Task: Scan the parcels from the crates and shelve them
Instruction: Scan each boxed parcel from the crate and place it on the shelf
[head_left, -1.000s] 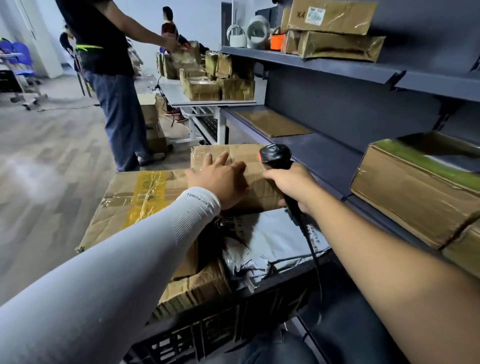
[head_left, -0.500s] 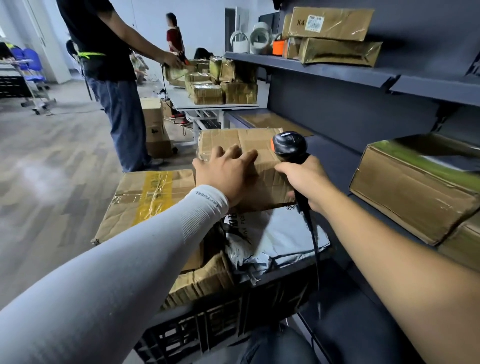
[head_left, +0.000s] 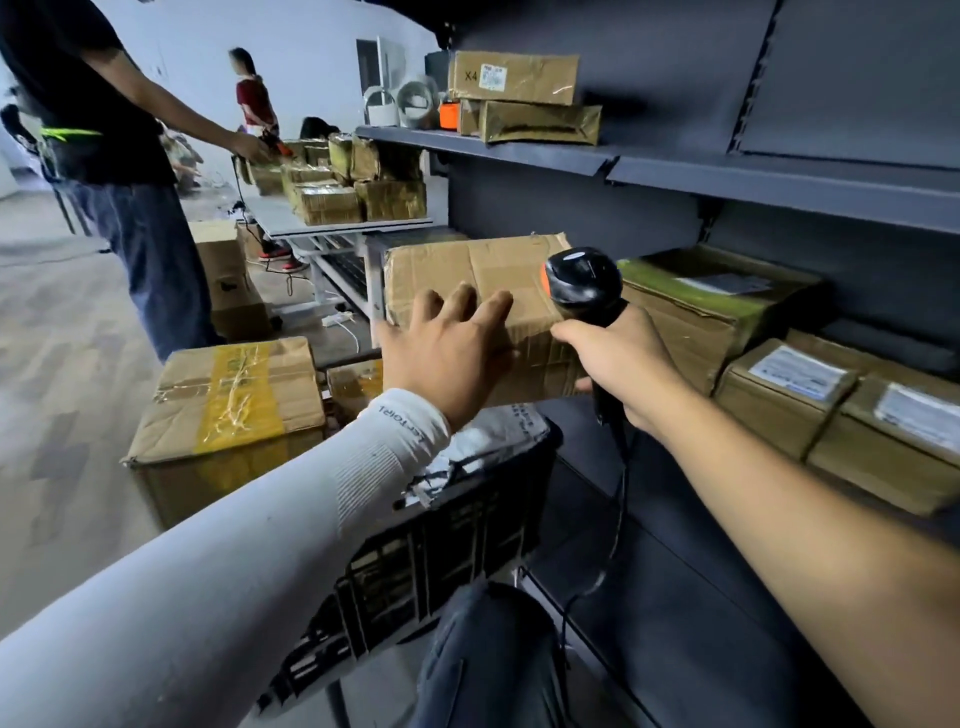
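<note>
Parcel (head_left: 467, 280) is held above the crate (head_left: 467, 525), level with the shelf (head_left: 675, 597): left hand (head_left: 447, 358) spread on its side, right hand (head_left: 623, 364) gripping the scanner (head_left: 584, 283) against it. Boxes (head_left: 831, 395) already shelved at right; more wait in the crate, so the job looks unfinished.

A creased brown cardboard parcel (head_left: 470, 291) is held up in front of the dark grey metal shelving unit (head_left: 779, 176), above the black plastic crate (head_left: 441, 551). The left hand (head_left: 447, 358) presses its near face; the right hand (head_left: 621, 364), at its right end, grips a black handheld barcode scanner (head_left: 584, 283).
</note>
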